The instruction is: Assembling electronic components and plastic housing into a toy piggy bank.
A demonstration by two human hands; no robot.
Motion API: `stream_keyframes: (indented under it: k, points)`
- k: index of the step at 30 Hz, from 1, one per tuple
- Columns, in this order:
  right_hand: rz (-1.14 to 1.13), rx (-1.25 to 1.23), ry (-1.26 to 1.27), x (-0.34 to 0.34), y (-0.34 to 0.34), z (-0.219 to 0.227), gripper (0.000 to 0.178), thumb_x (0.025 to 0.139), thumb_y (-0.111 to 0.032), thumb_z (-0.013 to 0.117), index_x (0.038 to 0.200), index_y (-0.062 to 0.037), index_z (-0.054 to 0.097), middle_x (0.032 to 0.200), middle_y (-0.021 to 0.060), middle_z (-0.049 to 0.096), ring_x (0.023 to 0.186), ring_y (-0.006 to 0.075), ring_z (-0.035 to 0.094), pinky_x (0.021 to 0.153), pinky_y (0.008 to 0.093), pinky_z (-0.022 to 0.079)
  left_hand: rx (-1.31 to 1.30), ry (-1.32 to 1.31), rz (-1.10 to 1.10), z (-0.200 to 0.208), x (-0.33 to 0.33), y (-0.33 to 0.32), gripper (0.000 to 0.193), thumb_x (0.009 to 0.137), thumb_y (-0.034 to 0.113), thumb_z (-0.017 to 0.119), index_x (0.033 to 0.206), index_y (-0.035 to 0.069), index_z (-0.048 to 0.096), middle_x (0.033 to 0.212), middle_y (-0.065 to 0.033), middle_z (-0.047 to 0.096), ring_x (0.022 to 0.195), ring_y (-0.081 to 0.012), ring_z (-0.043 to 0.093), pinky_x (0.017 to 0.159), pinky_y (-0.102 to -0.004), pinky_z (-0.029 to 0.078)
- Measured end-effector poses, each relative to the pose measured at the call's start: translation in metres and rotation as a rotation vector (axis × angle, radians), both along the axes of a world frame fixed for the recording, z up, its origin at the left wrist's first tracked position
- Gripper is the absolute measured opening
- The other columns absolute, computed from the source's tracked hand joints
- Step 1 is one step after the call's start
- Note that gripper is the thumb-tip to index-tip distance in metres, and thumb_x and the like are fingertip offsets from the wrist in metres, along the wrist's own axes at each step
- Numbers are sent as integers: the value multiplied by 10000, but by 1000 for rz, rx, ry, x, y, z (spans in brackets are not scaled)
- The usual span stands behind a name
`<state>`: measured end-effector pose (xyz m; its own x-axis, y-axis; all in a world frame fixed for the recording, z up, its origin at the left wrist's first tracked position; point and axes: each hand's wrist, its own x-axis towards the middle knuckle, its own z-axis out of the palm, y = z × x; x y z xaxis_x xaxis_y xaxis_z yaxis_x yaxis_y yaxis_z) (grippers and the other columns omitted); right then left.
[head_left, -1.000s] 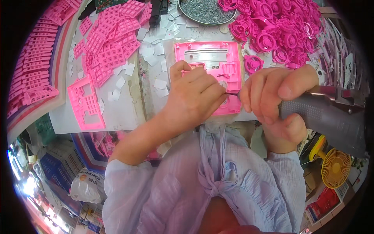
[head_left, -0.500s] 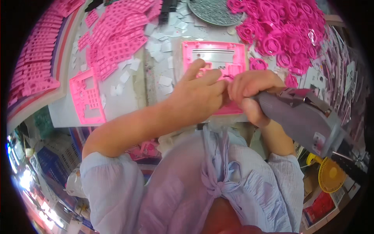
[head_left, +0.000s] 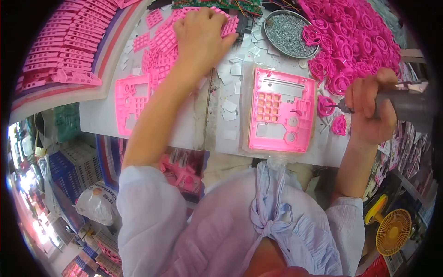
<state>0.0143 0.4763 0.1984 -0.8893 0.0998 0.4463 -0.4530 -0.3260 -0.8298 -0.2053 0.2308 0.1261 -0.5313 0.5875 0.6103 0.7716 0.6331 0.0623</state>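
My left hand [head_left: 201, 39] reaches over the far pile of pink keypad grids [head_left: 159, 69], thumb spread from the fingers and fingertips touching the pile. Nothing gripped can be made out in it. Closed round a grey electric screwdriver [head_left: 408, 105], my right hand [head_left: 373, 106] is at the right, the thin bit pointing left above a magenta ring part [head_left: 326, 106]. Between the hands, a pink plastic housing [head_left: 297, 99] lies open side up in a clear-edged holder. It has a metallic strip at the top, a keypad grid and two round openings.
A round tray of small screws [head_left: 288, 33] stands at the back beside a heap of magenta ring parts [head_left: 364, 37]. Another pink housing [head_left: 121, 104] lies left, near stacked pink parts [head_left: 69, 44]. Green circuit boards [head_left: 217, 4] lie at the far edge. White squares [head_left: 228, 107] are scattered about.
My left hand has left the housing and moved up and left to the keypad pile. My right hand has drawn the screwdriver rightward off the housing, which is now uncovered. The view has shifted.
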Motion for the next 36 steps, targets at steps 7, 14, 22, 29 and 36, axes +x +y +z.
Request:
stream_keyframes:
  k: [7,14,22,29,36]
  points:
    - [-1049,491,45,17,-25,18,535,862,-17,683,1352,5,469,1049,145,667,985,253,632,859,384,519,554,-1076,-169,25,-8,-26,244,978,205,644,1104,-1,685,1077,-109,726,969,-268,716,859,-390,579]
    - [-691,1199,205,13,-45,-11,330,733,-23,781,1041,-65,671,1084,123,669,1068,336,605,913,427,471,1068,-1975,-428,37,72,-31,242,1033,160,570,1100,-69,616,1068,-168,712,977,-262,732,869,-404,628]
    - [-359,955,-208,1,-79,2,266,810,-93,772,1057,-44,686,971,111,687,768,243,635,679,333,489,651,-1588,-438,56,149,-31,194,1016,55,587,1163,-64,633,1063,-107,718,996,-192,704,920,-333,564]
    - [-84,671,-628,16,-63,-37,180,851,-76,743,1017,-31,690,793,98,659,621,174,622,575,281,478,271,-813,-440,29,143,-60,260,859,-53,673,1113,-2,684,999,-132,718,894,-264,698,803,-373,551]
    - [-240,973,-390,-7,-76,-61,199,856,-102,748,1001,-25,636,1001,98,660,742,235,670,659,362,544,120,-515,-582,2,150,-47,366,728,10,770,1084,45,695,1095,-101,666,996,-313,639,829,-413,541]
